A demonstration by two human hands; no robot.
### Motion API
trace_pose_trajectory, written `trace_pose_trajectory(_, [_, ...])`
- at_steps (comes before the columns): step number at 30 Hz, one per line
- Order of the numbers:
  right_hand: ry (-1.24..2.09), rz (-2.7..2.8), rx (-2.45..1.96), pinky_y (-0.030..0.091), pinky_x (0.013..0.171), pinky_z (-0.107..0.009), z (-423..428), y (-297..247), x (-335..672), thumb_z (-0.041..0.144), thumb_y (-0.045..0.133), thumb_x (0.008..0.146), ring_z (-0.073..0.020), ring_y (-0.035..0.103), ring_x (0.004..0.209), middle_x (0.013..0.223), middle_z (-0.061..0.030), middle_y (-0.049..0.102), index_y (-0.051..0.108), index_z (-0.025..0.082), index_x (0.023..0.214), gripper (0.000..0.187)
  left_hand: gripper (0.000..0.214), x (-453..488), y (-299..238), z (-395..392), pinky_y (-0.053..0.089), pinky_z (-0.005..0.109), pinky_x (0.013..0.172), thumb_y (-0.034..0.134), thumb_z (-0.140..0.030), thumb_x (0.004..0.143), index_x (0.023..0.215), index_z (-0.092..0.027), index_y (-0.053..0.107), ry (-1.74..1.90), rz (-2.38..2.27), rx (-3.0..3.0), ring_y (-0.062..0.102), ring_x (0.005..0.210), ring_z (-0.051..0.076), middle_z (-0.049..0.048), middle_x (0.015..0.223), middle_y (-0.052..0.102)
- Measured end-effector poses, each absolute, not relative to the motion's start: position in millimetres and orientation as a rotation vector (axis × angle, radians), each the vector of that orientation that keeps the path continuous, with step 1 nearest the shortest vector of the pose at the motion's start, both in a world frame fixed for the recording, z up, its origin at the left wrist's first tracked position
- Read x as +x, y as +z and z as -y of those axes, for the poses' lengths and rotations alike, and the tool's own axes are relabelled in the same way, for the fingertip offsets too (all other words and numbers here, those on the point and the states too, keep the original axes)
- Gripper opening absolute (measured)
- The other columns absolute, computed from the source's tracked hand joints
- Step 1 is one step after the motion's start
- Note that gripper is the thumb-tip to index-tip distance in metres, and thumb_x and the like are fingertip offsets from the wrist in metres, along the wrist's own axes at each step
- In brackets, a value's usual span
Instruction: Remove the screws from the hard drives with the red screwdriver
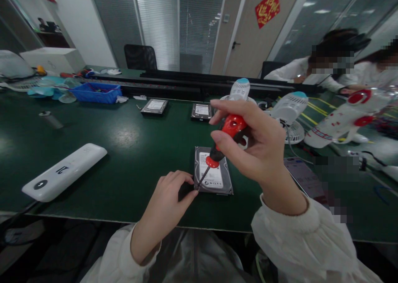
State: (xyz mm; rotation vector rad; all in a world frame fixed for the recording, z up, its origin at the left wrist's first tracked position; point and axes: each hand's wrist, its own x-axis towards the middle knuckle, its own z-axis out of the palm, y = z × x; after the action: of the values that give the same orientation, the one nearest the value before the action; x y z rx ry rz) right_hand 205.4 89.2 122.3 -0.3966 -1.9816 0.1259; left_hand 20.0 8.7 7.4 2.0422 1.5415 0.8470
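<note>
A silver hard drive point(214, 177) with a white label lies flat on the green table point(124, 150) in front of me. My right hand point(255, 137) is closed round the red and black handle of a screwdriver point(222, 144), whose tip touches the drive's near left corner. My left hand point(172, 193) rests on the table at that same corner, fingers curled and pinched against the drive's edge beside the tip. White sleeves cover both my forearms.
Two more hard drives point(154, 106) point(201, 111) lie farther back. A white flat device point(64, 171) sits at the left, a blue tray point(95, 93) at the far left. White fans point(289, 113) and a white and red tool point(345, 117) stand at the right. Two people sit at the far right.
</note>
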Motion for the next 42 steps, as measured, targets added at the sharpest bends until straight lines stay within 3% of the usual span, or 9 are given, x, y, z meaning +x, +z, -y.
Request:
trace_pose_trajectory(2, [0.197, 1.951, -0.369, 0.057, 0.079, -0.039, -90, 120, 206, 0.026, 0.062, 0.085, -0.0201, 0.068, 0.091, 0.102, -0.0033, 0.067, 0.058, 0.029, 0.129, 0.044, 0.008, 20, 7, -9, 0.043, 0.04, 0.088, 0.065, -0.021, 0.091, 0.098, -0.024, 0.061, 0.848, -1.54, 2.044, 0.062, 0.103, 0.024, 0.0008, 0.11, 0.07])
trace_pose_trajectory(5, [0.235, 1.969, -0.388, 0.057, 0.084, -0.043, -89, 120, 207, 0.032, 0.055, 0.089, -0.023, 0.066, 0.097, 0.108, -0.006, 0.066, 0.06, 0.028, 0.123, 0.034, 0.008, 19, 6, -9, 0.043, 0.041, 0.089, 0.065, -0.022, 0.092, 0.098, -0.024, 0.061, 0.845, -1.543, 2.049, 0.062, 0.105, 0.024, 0.0014, 0.111, 0.07])
trace_pose_trajectory(9, [0.083, 1.983, -0.493, 0.057, 0.08, -0.044, -87, 125, 208, 0.043, 0.061, 0.089, -0.0234, 0.062, 0.089, 0.094, -0.0054, 0.066, 0.065, 0.028, 0.112, 0.028, 0.008, 20, 6, -9, 0.042, 0.041, 0.089, 0.065, -0.021, 0.091, 0.098, -0.023, 0.061, 0.841, -1.541, 2.053, 0.062, 0.104, 0.023, 0.0009, 0.11, 0.069])
trace_pose_trajectory(16, [0.092, 1.895, -0.492, 0.058, 0.075, -0.037, -90, 119, 205, 0.028, 0.067, 0.086, -0.0165, 0.062, 0.081, 0.094, -0.0023, 0.063, 0.059, 0.026, 0.123, 0.038, 0.006, 20, 7, -8, 0.042, 0.04, 0.089, 0.064, -0.022, 0.093, 0.098, -0.023, 0.061, 0.846, -1.545, 2.045, 0.061, 0.105, 0.023, 0.0007, 0.11, 0.069])
trace_pose_trajectory(24, [0.22, 1.803, -0.512, 0.058, 0.064, -0.032, -88, 115, 204, 0.034, 0.07, 0.085, -0.0163, 0.065, 0.085, 0.098, -0.0013, 0.064, 0.06, 0.029, 0.107, 0.025, 0.006, 19, 6, -9, 0.043, 0.041, 0.088, 0.063, -0.024, 0.093, 0.098, -0.023, 0.061, 0.847, -1.541, 2.056, 0.062, 0.104, 0.024, 0.002, 0.11, 0.07])
trace_pose_trajectory(28, [0.174, 1.815, -0.528, 0.057, 0.061, -0.032, -87, 117, 206, 0.036, 0.064, 0.09, -0.0174, 0.066, 0.084, 0.096, -0.0025, 0.067, 0.065, 0.028, 0.107, 0.019, 0.007, 20, 6, -8, 0.043, 0.041, 0.088, 0.064, -0.023, 0.093, 0.098, -0.023, 0.061, 0.857, -1.542, 2.061, 0.062, 0.104, 0.024, 0.0016, 0.11, 0.07])
trace_pose_trajectory(33, [0.165, 1.78, -0.531, 0.057, 0.065, -0.033, -88, 116, 202, 0.036, 0.08, 0.077, -0.018, 0.065, 0.086, 0.096, -0.0012, 0.067, 0.065, 0.029, 0.104, 0.031, 0.007, 20, 6, -8, 0.042, 0.041, 0.089, 0.064, -0.023, 0.093, 0.098, -0.024, 0.06, 0.858, -1.541, 2.057, 0.062, 0.105, 0.024, 0.0015, 0.109, 0.069])
trace_pose_trajectory(38, [0.246, 1.794, -0.427, 0.057, 0.067, -0.035, -88, 116, 201, 0.023, 0.069, 0.083, -0.0193, 0.065, 0.091, 0.105, -0.0057, 0.067, 0.069, 0.024, 0.111, 0.028, 0.006, 19, 6, -8, 0.042, 0.041, 0.089, 0.063, -0.024, 0.093, 0.099, -0.024, 0.06, 0.854, -1.538, 2.066, 0.062, 0.104, 0.024, 0.0018, 0.11, 0.07])
trace_pose_trajectory(42, [0.151, 1.82, -0.506, 0.058, 0.066, -0.038, -87, 116, 202, 0.029, 0.068, 0.086, -0.0195, 0.065, 0.083, 0.103, -0.0056, 0.07, 0.067, 0.028, 0.111, 0.025, 0.006, 20, 6, -8, 0.042, 0.04, 0.088, 0.063, -0.024, 0.093, 0.098, -0.024, 0.061, 0.854, -1.546, 2.064, 0.062, 0.104, 0.024, 0.0016, 0.109, 0.07])
